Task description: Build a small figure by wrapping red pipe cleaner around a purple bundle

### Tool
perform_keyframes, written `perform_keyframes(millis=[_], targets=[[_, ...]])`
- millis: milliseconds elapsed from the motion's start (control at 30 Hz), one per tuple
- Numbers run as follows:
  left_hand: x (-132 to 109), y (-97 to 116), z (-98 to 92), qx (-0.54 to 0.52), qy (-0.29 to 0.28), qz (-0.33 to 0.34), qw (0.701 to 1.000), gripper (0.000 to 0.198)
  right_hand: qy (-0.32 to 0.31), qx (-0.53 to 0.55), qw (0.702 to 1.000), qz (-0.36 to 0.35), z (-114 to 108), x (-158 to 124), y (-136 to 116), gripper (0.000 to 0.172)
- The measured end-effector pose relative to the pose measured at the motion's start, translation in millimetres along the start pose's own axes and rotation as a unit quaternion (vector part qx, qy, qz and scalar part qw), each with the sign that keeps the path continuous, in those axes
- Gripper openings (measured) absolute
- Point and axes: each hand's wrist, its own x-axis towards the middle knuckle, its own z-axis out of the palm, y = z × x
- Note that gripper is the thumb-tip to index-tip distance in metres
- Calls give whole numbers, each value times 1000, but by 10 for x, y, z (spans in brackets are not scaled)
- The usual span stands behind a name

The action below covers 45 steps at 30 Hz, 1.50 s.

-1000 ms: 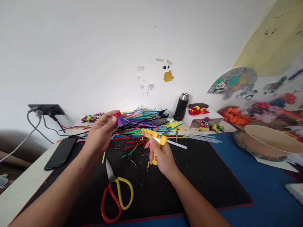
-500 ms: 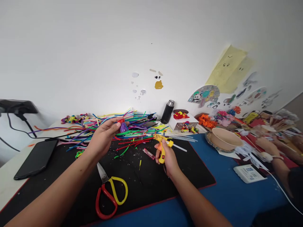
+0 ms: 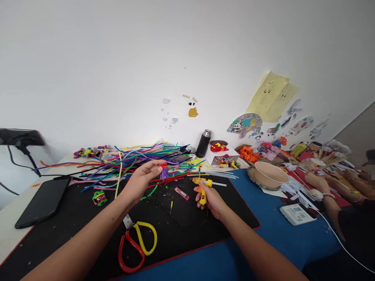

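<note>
My left hand [image 3: 143, 178] pinches a small purple tassel with a red top [image 3: 163, 171] above the black mat [image 3: 73, 218]. A yellow glue gun [image 3: 201, 189] sits in my right hand [image 3: 212, 200], fingers wrapped round its grip, nozzle pointing left and a clear glue stick poking out of its back. The two hands are about a hand's width apart. A big pile of coloured pipe cleaners [image 3: 131, 156] lies just behind them.
Red and yellow scissors [image 3: 136, 242] lie on the mat near me. A black phone [image 3: 42, 201] rests at the left, a black flask [image 3: 203, 143] at the back. A beige bowl [image 3: 269, 174] and another person's hands [image 3: 316, 183] are at the right.
The view has swung right and pulled back. Both hands have lowered toward the mat, the left still on the tassel, the right still on the glue gun.
</note>
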Motion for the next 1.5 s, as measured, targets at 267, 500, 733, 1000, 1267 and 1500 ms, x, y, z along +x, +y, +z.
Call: perform_keyframes(millis=[267, 500, 733, 1000, 1267, 1500], targets=[[9, -10, 3, 14, 0, -2, 1000, 45, 12, -310, 951, -11, -412, -48, -48, 41], [14, -36, 1, 21, -4, 3, 1000, 47, -54, -344, 937, -22, -375, -420, 11, 44], [-16, -90, 39, 92, -30, 18, 995, 50, -66, -213, 963, -148, 352, -435, -148, 44], [50, -149, -73, 175, -25, 32, 984, 57, -73, -53, 965, -246, 910, 12, -283, 44], [109, -192, -163, 202, -18, 18, 979, 60, -84, -36, 958, -271, 1126, 316, -313, 39], [117, -212, -158, 192, 4, 2, 981, 60, -99, -24, 959, -265, 1135, 362, -255, 37]])
